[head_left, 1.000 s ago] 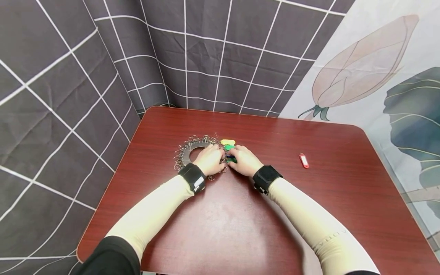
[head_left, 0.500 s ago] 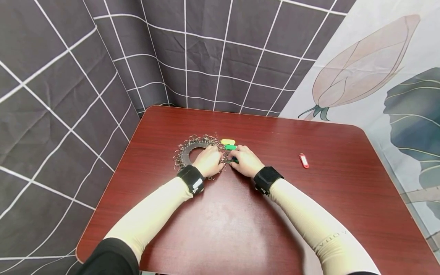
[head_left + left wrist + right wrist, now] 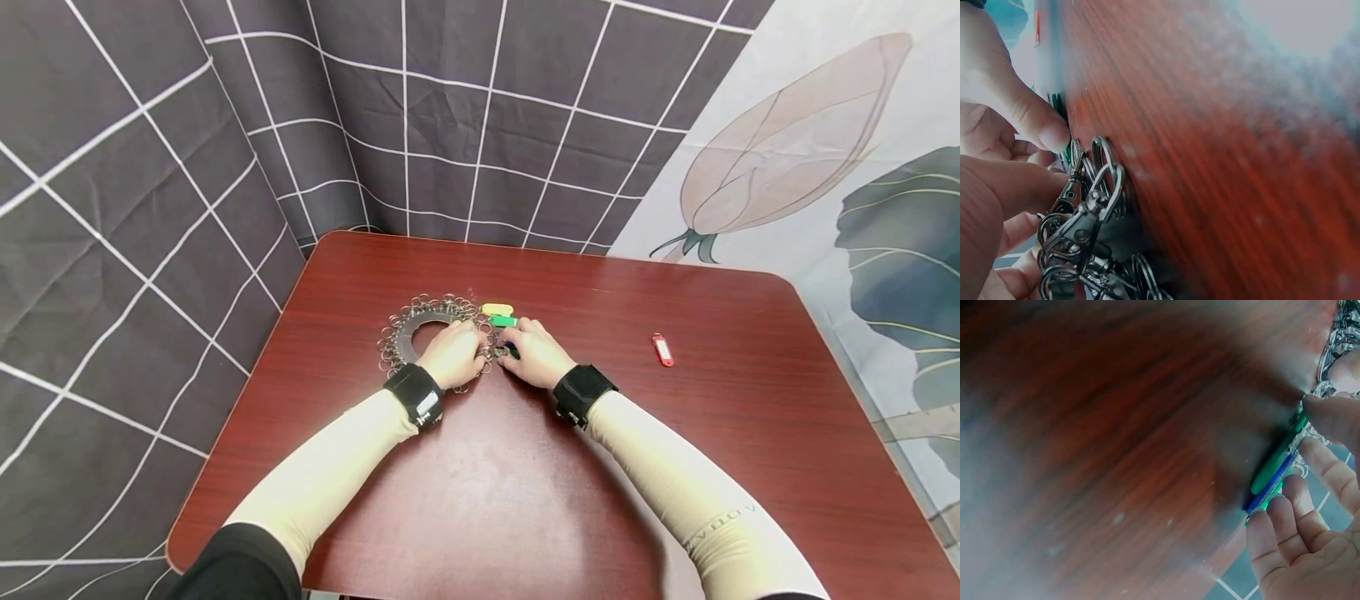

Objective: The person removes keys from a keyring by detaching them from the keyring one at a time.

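A flat grey ring-shaped plate (image 3: 407, 335) lies on the table, its edge crowded with metal split rings and swivel clasps. My left hand (image 3: 452, 354) is at the plate's right side, thumb and fingers pinching a swivel clasp (image 3: 1072, 187) in the left wrist view. Close beside it, my right hand (image 3: 537, 354) pinches a green key tag (image 3: 1272, 465) near its ring end, thumb on one side. A blue key tag (image 3: 1277, 483) sits against that green one, above the right fingers. Whether the clasp and the green tag's ring touch is hidden between the fingertips.
Just beyond the hands lie a yellow key tag (image 3: 497, 309) and another green key tag (image 3: 502, 321). A red key tag (image 3: 663, 350) lies apart to the right. The reddish-brown table (image 3: 510, 492) meets a grey checked curtain (image 3: 442, 158) at the back.
The right fingers have shifted slightly to the right, uncovering more of the far green tag. The tags in the right hand have turned a little. My left hand has barely moved.
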### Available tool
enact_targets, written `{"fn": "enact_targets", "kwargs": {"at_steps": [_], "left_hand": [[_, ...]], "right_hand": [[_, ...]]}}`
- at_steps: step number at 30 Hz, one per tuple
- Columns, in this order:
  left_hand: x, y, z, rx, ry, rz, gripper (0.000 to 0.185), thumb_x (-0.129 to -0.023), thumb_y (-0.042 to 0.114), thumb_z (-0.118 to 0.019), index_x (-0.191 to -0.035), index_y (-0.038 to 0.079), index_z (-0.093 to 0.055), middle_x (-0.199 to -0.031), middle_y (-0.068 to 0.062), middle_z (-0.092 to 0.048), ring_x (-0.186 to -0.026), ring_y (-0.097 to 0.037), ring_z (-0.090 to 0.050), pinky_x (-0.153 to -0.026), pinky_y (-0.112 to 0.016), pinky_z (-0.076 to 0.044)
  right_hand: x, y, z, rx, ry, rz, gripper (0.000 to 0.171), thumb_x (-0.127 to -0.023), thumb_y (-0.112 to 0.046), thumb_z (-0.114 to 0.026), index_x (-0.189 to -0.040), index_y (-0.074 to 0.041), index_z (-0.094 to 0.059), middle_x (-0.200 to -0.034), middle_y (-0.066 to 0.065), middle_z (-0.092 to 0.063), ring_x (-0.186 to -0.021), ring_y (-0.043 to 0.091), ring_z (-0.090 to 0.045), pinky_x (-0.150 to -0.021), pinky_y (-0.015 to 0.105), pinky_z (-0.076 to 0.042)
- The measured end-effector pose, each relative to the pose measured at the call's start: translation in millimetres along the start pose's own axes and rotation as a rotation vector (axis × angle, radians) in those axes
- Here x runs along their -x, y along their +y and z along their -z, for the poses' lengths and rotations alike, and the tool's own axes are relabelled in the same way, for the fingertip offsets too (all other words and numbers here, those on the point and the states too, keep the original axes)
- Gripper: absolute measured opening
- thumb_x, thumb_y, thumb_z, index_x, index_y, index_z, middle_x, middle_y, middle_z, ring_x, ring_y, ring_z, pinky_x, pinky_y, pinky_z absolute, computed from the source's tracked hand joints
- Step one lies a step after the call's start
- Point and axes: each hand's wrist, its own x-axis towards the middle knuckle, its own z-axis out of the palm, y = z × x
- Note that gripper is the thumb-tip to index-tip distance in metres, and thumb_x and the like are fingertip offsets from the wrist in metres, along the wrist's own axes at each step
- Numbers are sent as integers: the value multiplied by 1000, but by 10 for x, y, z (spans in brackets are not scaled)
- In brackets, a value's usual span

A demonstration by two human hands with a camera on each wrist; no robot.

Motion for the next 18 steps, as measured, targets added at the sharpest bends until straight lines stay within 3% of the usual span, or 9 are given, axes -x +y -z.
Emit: {"fn": "enact_targets", "kwargs": {"at_steps": [4,11,18], "left_hand": [[28,17,44,67,-12,12,9,-79,20,-70,-75,19,-62,-80,2,-51,-80,-19,-50,-72,-33,-44],[59,60,102,121,-52,50,27,-83,41,-71,-66,25,-59,-83,6,-51,-83,-16,-49,-76,-31,-42],[33,23,76,104,-39,42,20,-82,27,-71,-67,23,-58,-79,5,-51,-80,-17,-49,-75,-32,-43]], "right_hand": [[-5,4,-2,15,5,22,13,-84,-17,-74,-93,-11,-67,-91,7,-50,-87,29,-47,-77,40,-41],[14,39,-9,-8,3,7,10,-82,-13,-72,-79,-13,-62,-88,5,-50,-87,28,-48,-78,40,-41],[84,109,11,-28,-5,-32,16,-81,-20,-75,-82,-13,-61,-83,3,-47,-82,25,-46,-73,38,-39]]}}
